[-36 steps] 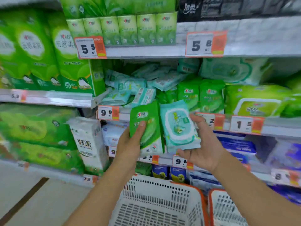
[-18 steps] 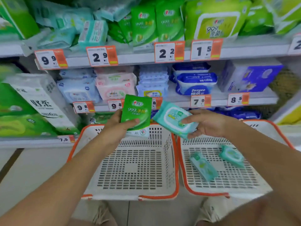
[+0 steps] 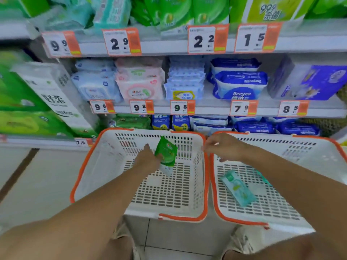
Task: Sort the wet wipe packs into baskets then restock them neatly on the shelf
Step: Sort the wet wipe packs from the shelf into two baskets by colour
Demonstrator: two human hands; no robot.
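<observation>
Shelving: we face shelves (image 3: 187,48) stocked with green, pink, white and blue packs, with orange-and-white price tags (image 3: 207,39) along each edge.
Tissue bundle: a big white pack (image 3: 56,94) leans at the left, among green bundles.
Left basket: our white basket with the orange rim (image 3: 90,166) sits on the floor below the lowest shelf; its slotted bottom shows bare around our hand.
Right basket: a second basket of the same kind (image 3: 216,203) stands just beside the first, rims nearly touching.
Left hand: our left hand (image 3: 148,160) reaches down inside the left basket, fingers curled on the lower edge of the green pack.
Right hand: our right hand (image 3: 223,147) hovers over the two rims where the baskets meet, fingers loosely bent and holding nothing that we can see.
Green pack: the green wet wipe pack (image 3: 167,154) stands nearly upright in our left hand's grip, above the left basket's floor.
Teal pack: a teal wet wipe pack (image 3: 237,188) lies flat on the right basket's floor; a sliver of another teal pack (image 3: 263,178) shows by our right forearm.
</observation>
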